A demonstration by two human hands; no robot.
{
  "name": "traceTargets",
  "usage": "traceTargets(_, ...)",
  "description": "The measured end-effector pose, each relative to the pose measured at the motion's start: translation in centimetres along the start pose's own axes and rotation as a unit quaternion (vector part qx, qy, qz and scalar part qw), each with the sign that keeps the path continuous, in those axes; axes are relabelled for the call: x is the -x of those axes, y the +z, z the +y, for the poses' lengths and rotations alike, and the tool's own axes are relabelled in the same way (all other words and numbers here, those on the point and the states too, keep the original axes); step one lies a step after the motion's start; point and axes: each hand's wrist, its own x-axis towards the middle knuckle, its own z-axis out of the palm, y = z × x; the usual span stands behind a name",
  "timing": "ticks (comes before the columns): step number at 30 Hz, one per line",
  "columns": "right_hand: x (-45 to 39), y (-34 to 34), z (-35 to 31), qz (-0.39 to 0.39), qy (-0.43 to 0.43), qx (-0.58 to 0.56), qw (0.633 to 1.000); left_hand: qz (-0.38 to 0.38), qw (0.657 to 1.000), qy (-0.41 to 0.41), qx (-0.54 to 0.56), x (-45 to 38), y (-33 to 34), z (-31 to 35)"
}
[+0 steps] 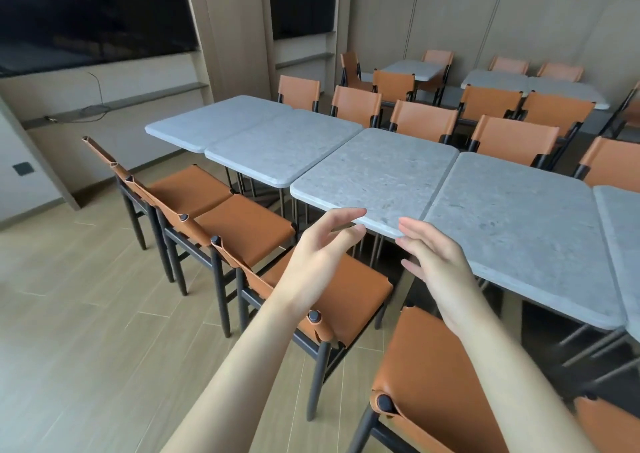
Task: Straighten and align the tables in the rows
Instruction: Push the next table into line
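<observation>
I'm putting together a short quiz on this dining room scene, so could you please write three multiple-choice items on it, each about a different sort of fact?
1. Where do both hands reach?
A. The near edge of the third table from the left in the near row
B. A chair back
C. The dark screen

2. What colour are the chair seats?
A. Green
B. Orange-brown
C. White

3. How are the hands?
A. Fists clenched round a chair leg
B. Fingers relaxed, holding nothing
C. Carrying a tray

Answers:
1 A: the left hand and right hand sit at the front edge of the third table.
2 B: the nearest chair seat and those beside it are orange-brown leather.
3 B: both hands' fingers are spread loosely with nothing held between them.
</observation>
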Motion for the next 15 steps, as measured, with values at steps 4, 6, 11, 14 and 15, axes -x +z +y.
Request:
traceTargets(4,-0.5,1.5,-0.2,-0.007,-0.001,0.006,1.0,-0.005,1.0,-0.011,0.001,-0.2,-1.0,-0.4)
traceTargets(6,-1.1,2.1,-0.1,-0.006,0.0,0.006,1.0,-0.01,1.0,-0.014,-0.003,-0.7,-1.4,-0.6)
traceTargets(11,-3.5,3.4,0.1,0.011,-0.01,-0.008,1.0,-0.016,1.0,-0.017,-0.011,-3.3,-2.4,-0.9)
traceTargets(14,-5.5,3.6,0.0,0.031,-0.01,-0.024,0.999,-0.018,1.0,-0.014,-0.021,-5.4,-3.0,-1.1)
traceTargets(15,-6.3,3.6,0.0,0.037,-0.009,-0.026,0.999,-0.022,0.999,-0.013,-0.021,-6.3,-3.2,-1.1)
